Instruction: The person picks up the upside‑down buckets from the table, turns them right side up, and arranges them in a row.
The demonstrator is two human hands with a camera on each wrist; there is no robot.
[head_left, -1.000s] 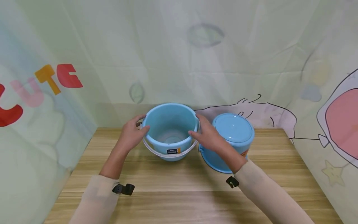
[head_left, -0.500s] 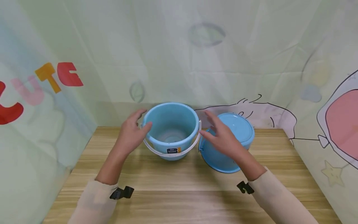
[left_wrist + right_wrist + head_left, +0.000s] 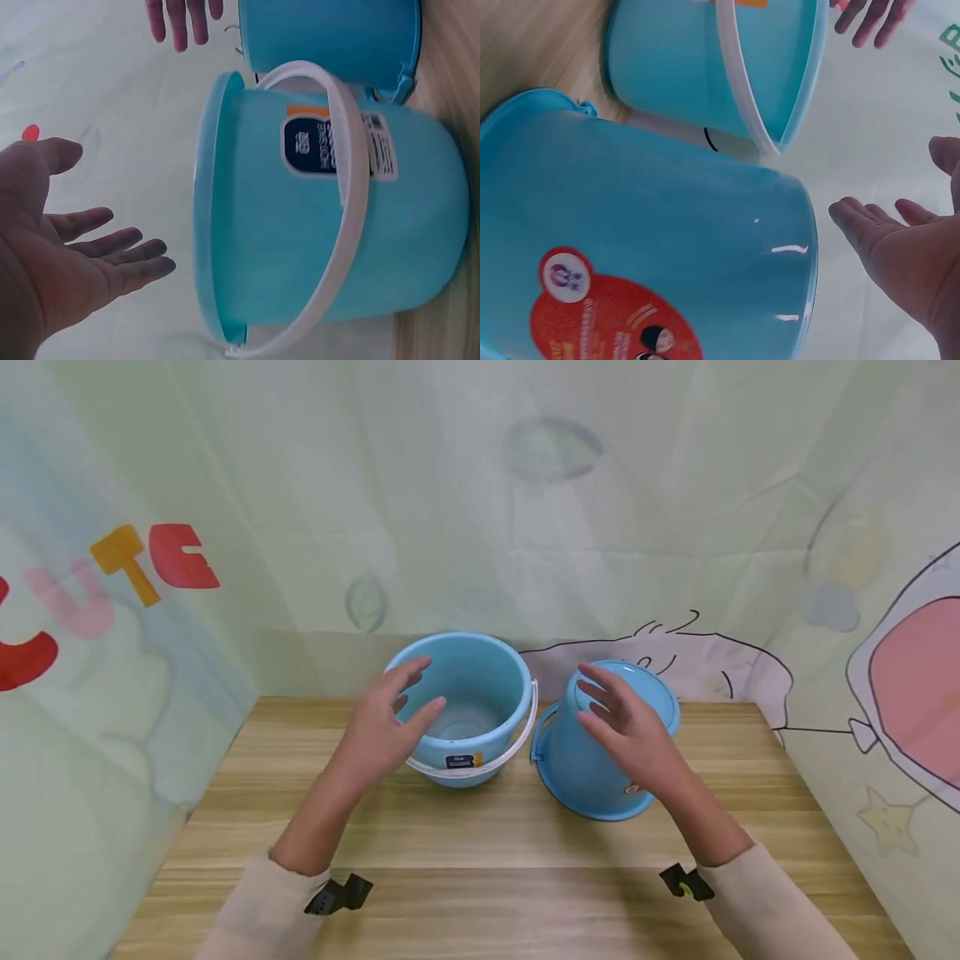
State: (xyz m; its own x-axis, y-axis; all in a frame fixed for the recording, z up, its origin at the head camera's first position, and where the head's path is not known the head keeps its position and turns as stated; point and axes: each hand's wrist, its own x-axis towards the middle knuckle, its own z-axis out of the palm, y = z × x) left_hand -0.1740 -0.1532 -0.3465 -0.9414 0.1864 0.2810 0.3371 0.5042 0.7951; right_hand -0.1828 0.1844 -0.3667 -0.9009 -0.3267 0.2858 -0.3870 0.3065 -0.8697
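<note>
A light blue bucket (image 3: 457, 693) stands upright on the table, its white handle (image 3: 346, 202) hanging down at the front below a dark label. To its right a darker blue bucket (image 3: 592, 764) stands upside down, base up, with a red sticker (image 3: 604, 315) on its side. My left hand (image 3: 382, 722) is held over the near left rim of the upright bucket, fingers spread and holding nothing; the left wrist view shows a gap between hand and rim. My right hand (image 3: 633, 731) hovers above the upturned bucket, fingers loosely bent, nothing in them.
Both buckets stand near the back of the wood-grain table (image 3: 480, 893), close to a pale printed cloth (image 3: 450, 527) that hangs behind and at the sides. A narrow gap separates the buckets. Black clips (image 3: 339, 893) sit at both sleeve cuffs.
Both hands have let go of the upright bucket's rim. The right hand has moved right over the upturned bucket; the left has lifted and drifted right. Both buckets stay in place.
</note>
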